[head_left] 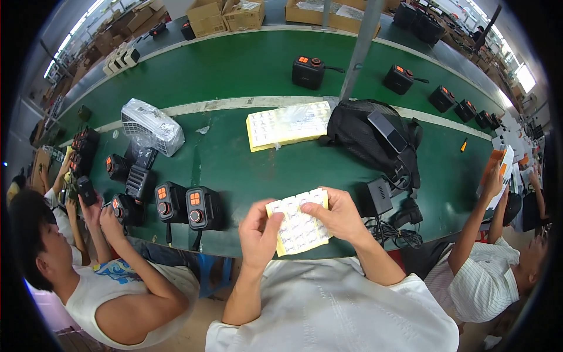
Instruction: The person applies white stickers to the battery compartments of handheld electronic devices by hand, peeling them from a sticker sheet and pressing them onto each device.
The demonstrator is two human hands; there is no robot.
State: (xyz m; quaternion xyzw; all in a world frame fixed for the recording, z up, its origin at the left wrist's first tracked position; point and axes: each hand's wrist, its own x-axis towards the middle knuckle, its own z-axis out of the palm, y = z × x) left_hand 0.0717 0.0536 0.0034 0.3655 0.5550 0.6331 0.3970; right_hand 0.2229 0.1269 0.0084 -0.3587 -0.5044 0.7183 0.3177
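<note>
Between both my hands, close in front of my body, is a sheet of white stickers on yellow backing. My left hand grips its left edge with the thumb on top. From the upper right my right hand pinches it, thumb lying across the printed face. The fingers beneath the sheet are hidden. Farther back on the green table lies a stack of similar sticker sheets, partly under clear plastic. Left of my hands stand two black box-shaped devices with orange buttons, the nearer one beside the other.
A black mesh backpack carries a dark phone-like device. Right of my hands sit a black power adapter and coiled cables. A plastic-wrapped white item lies back left. Several devices line the far belt. Co-workers sit on both sides.
</note>
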